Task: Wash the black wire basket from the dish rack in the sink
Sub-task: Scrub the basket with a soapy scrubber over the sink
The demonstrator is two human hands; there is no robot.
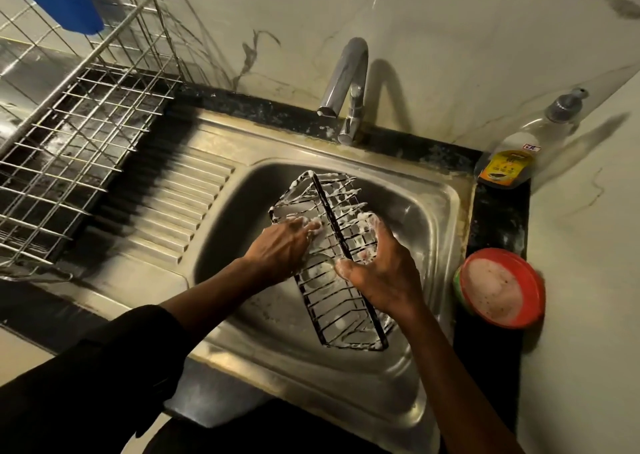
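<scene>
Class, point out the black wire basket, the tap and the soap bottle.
black wire basket (325, 204): head view, upper rim bar.
tap (346, 69): head view, curved spout.
soap bottle (507, 168): head view, yellow label.

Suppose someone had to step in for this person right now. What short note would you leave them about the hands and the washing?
Left hand: sudsy fingers pressed against the wires of the black wire basket.
Right hand: grips the basket's rim, holding it in the sink.
Done: the basket is out of the dish rack and lathered, with foam on its far wires.
Left: finish scrubbing, then rinse. No water runs from the tap.
A foamy red bowl stands right of the sink.
</scene>
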